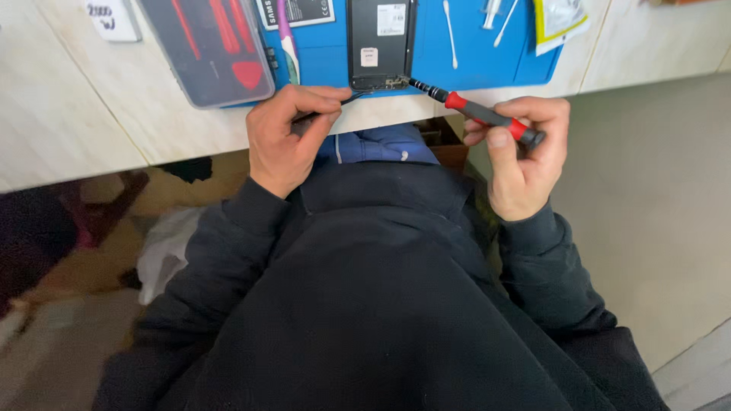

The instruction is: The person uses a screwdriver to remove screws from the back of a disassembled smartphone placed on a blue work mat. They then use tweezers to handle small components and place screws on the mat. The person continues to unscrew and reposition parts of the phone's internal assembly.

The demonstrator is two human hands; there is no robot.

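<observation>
Red-and-black screwdriver, light and stiff, is pinched at its handle by right hand; tweezers are clasped by left hand at fragile opened phone.

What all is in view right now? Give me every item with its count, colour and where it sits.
opened phone: one, black, back cover off, on the blue mat at top centre
screwdriver: one, red and black, tip at the phone's lower edge
tweezers: one, dark, tips near the phone's lower left corner
blue mat: one, on the pale worktop
tool case: one, clear lid over red tools, left of the mat
pink-handled tool: one, lying on the mat left of the phone
cotton swabs: at least two, white, right of the phone
yellow-edged packet: one, at the mat's right end
left hand: holds the tweezers
right hand: holds the screwdriver
</observation>
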